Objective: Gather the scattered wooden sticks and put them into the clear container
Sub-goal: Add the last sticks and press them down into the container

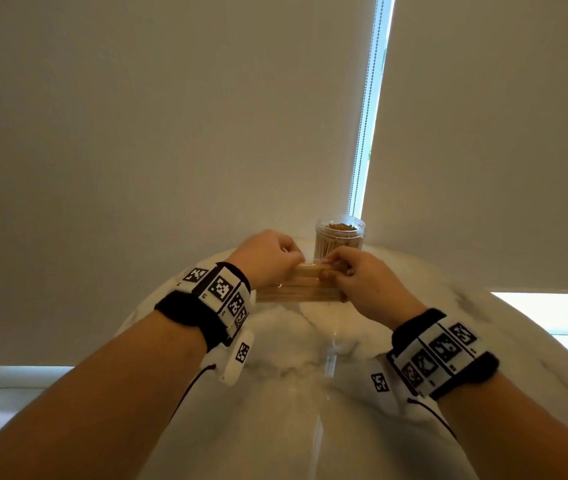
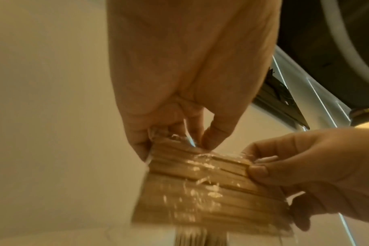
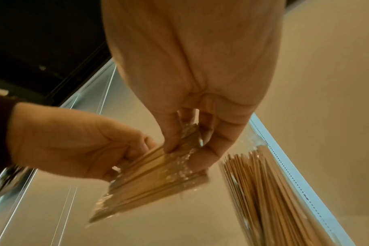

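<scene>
A flat pack of wooden sticks (image 1: 298, 289) wrapped in clear plastic hangs between both hands, just above the far end of the marble table (image 1: 310, 375). My left hand (image 1: 268, 259) pinches its left top corner; the same pack (image 2: 202, 183) shows shiny wrap in the left wrist view. My right hand (image 1: 355, 275) pinches the right top corner of the pack (image 3: 156, 176). Behind them stands the clear container (image 1: 339, 239), open-topped and filled with upright sticks (image 3: 261, 191).
The table is narrow and rounded at its far end, close to a pale roller blind (image 1: 171, 133) with a bead chain (image 1: 367, 98). A window strip (image 1: 552, 313) lies to the right.
</scene>
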The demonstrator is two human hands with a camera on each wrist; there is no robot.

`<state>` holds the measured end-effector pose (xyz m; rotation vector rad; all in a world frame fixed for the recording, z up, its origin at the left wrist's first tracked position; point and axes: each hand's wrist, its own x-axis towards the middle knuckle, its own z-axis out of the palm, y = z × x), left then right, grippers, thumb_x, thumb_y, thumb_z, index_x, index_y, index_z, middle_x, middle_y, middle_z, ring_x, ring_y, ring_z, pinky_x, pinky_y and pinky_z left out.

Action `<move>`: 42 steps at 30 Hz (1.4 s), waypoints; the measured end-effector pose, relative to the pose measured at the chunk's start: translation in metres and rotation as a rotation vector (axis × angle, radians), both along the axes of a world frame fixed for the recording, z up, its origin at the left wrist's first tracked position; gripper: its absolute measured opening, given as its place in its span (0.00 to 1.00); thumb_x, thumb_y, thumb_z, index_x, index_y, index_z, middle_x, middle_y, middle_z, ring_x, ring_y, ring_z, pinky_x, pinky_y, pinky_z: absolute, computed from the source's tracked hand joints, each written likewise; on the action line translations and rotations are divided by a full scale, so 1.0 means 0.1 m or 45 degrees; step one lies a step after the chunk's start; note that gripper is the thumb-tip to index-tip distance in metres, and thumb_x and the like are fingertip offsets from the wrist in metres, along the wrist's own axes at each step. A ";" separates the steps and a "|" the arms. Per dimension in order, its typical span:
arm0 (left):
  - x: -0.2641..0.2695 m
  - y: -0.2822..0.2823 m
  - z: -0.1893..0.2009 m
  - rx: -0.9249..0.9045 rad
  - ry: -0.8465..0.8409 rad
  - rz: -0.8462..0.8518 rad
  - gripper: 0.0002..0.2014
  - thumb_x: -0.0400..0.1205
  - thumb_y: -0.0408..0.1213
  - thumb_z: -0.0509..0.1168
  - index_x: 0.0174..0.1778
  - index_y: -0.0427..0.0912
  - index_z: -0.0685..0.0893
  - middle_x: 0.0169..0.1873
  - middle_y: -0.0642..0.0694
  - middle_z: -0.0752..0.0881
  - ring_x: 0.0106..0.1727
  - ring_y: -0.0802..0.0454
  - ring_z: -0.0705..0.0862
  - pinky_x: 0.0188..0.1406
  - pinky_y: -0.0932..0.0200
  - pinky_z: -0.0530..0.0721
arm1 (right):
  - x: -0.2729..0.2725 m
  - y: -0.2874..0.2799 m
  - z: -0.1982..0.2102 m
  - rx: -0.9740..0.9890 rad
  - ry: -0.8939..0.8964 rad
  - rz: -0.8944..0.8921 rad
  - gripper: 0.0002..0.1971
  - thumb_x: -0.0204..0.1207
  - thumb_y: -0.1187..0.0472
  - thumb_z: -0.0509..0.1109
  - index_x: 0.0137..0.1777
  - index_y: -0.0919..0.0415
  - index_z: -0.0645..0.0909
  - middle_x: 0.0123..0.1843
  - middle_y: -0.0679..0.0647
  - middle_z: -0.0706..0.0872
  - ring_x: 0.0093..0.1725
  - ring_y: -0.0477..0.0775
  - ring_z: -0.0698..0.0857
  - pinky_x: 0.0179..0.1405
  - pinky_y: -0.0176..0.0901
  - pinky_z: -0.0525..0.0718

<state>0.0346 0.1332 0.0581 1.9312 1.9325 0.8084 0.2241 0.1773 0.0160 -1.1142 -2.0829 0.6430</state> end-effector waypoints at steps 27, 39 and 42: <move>0.22 0.62 -0.37 0.141 -1.672 0.032 0.10 0.81 0.34 0.74 0.56 0.40 0.85 0.40 0.45 0.93 0.41 0.50 0.93 0.38 0.55 0.88 | 0.08 0.44 0.02 0.280 0.341 -0.056 0.03 0.80 0.59 0.75 0.45 0.50 0.86 0.44 0.40 0.89 0.45 0.43 0.88 0.42 0.39 0.85; 0.34 0.59 -0.26 0.148 -1.734 0.095 0.15 0.79 0.35 0.76 0.60 0.41 0.85 0.45 0.42 0.94 0.48 0.44 0.93 0.57 0.38 0.90 | -0.08 0.28 0.08 0.456 0.378 -0.043 0.02 0.80 0.61 0.73 0.47 0.54 0.83 0.47 0.46 0.84 0.48 0.46 0.85 0.48 0.50 0.88; 0.25 0.61 -0.26 0.179 -1.828 0.215 0.11 0.80 0.34 0.75 0.57 0.41 0.84 0.46 0.41 0.93 0.48 0.44 0.93 0.57 0.38 0.89 | -0.09 0.24 0.13 0.448 0.401 0.030 0.01 0.80 0.60 0.74 0.49 0.53 0.84 0.49 0.45 0.85 0.51 0.45 0.84 0.51 0.48 0.86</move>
